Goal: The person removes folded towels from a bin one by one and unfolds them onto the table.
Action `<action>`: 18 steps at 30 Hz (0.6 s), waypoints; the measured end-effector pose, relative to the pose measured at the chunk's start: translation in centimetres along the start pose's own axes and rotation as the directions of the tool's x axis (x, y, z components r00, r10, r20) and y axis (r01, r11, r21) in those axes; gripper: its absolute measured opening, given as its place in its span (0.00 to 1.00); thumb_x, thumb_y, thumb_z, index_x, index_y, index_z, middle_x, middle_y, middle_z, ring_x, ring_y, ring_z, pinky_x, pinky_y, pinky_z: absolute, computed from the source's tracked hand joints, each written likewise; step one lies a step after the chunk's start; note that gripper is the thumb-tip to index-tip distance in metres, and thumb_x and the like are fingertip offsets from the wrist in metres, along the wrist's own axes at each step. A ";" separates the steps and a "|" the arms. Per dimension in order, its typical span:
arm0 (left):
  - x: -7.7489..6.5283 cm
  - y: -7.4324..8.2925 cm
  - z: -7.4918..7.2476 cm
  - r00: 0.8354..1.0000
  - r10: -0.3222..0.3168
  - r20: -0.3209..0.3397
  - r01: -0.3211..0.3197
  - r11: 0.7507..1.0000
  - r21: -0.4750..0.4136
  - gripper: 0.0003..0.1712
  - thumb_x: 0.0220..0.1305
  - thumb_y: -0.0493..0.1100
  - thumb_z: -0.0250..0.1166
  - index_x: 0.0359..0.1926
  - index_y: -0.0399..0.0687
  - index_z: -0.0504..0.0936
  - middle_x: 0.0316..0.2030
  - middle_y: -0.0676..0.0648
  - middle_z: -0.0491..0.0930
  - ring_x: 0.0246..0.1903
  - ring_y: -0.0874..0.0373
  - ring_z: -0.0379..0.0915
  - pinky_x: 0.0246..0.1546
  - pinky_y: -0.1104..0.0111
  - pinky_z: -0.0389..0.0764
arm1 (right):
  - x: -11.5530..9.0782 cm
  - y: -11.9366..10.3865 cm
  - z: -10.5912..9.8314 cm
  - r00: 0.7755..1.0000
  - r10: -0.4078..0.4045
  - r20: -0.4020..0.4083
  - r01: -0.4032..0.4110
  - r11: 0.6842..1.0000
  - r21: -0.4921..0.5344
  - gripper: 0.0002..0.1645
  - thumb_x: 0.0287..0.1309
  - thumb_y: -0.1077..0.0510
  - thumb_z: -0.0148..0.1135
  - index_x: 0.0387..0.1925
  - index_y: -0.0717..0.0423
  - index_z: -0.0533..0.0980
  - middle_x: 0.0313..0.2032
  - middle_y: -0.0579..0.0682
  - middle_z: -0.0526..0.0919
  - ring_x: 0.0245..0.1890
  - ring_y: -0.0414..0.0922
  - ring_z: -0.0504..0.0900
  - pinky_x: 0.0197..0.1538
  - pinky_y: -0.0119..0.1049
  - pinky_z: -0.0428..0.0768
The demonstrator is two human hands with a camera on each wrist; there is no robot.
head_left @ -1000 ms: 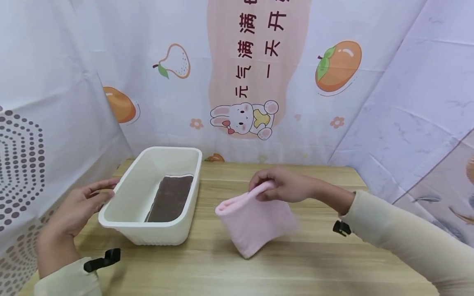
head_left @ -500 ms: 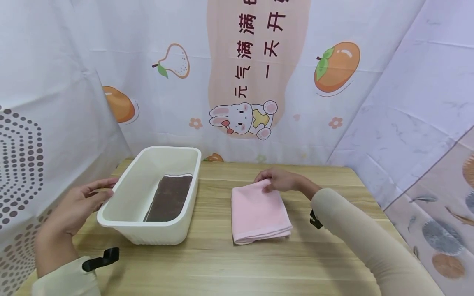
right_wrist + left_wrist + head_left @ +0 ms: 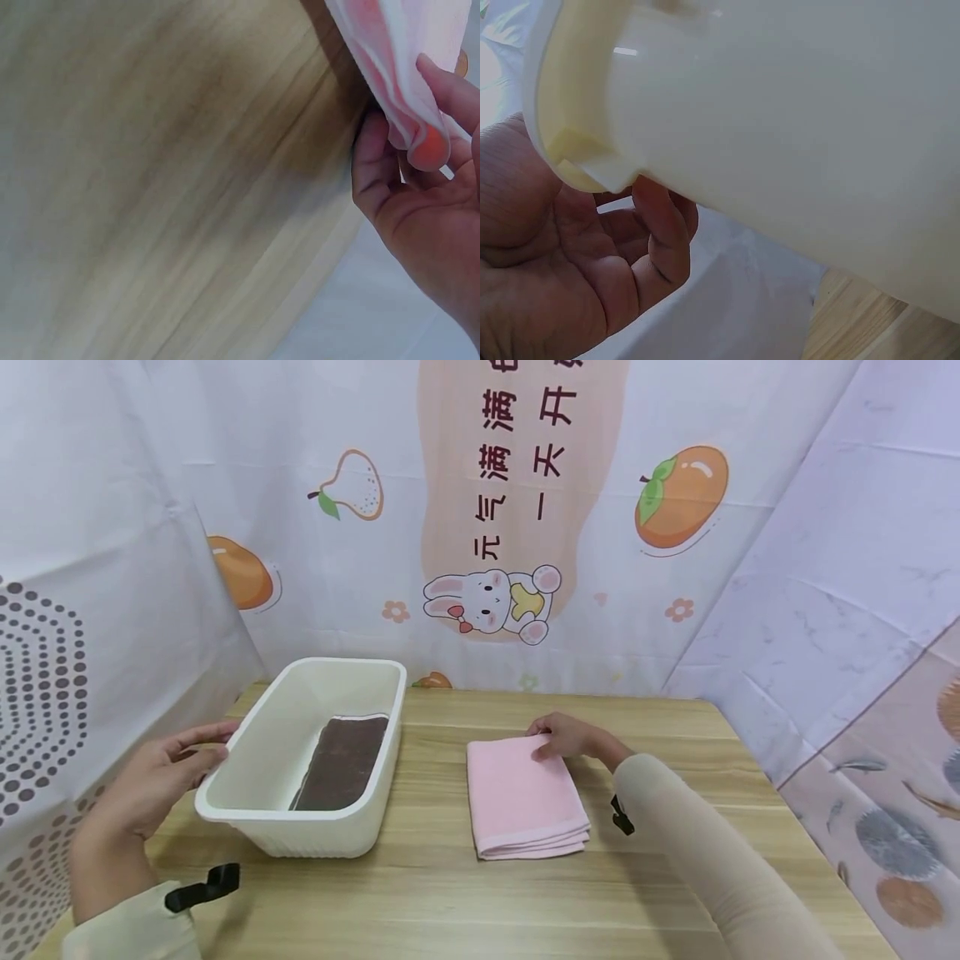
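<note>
A folded pink towel (image 3: 525, 793) lies on the wooden table right of centre, its layered edges facing the front. At its far right corner my right hand (image 3: 564, 737) pinches the folds, thumb on top and fingers beneath, as the right wrist view shows around the towel's rounded fold (image 3: 427, 146). To the left stands a deep white plastic basin (image 3: 255, 814). My left hand (image 3: 161, 777) holds the basin's left rim; in the left wrist view its fingers (image 3: 664, 240) curl up under the rim against the outer wall. Inside the basin lies a flat dark brown rectangle (image 3: 345, 760) with a thin white edge.
The wooden table (image 3: 480, 910) runs back to a printed curtain (image 3: 600, 643) with fruit and a rabbit. More hanging cloth (image 3: 810, 635) closes off the right side, and a dotted one (image 3: 45, 693) the left. Black straps (image 3: 202, 889) sit at the sleeve cuffs.
My right hand has lowered the pink towel from a tilted, hanging position to lie flat on the table, its corner still pinched. The left hand and basin have stayed put.
</note>
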State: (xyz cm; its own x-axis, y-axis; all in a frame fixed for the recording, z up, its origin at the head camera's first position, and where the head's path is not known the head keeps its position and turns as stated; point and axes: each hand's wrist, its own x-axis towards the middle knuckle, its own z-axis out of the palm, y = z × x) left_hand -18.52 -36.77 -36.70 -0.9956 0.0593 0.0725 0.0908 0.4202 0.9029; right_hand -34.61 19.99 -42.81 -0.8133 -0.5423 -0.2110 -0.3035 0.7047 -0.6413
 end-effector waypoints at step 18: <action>-0.8 3.9 0.6 0.995 0.079 -0.057 -0.035 0.834 0.551 0.32 0.78 0.50 0.56 0.69 0.27 0.67 0.61 0.25 0.71 0.51 0.28 0.75 0.37 0.51 0.81 | -1.2 0.1 -0.6 0.999 0.013 -0.051 -0.014 1.000 -0.026 0.22 0.62 0.61 0.71 0.56 0.62 0.79 0.53 0.57 0.81 0.56 0.54 0.76 0.62 0.51 0.74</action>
State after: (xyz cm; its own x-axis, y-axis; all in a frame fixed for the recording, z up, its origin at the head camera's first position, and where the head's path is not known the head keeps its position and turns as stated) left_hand -17.35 -34.63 -33.52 -0.9851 0.0410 0.1673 0.1230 0.8475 0.5164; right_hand -33.92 20.98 -42.15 -0.8414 -0.5091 -0.1813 -0.3046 0.7239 -0.6190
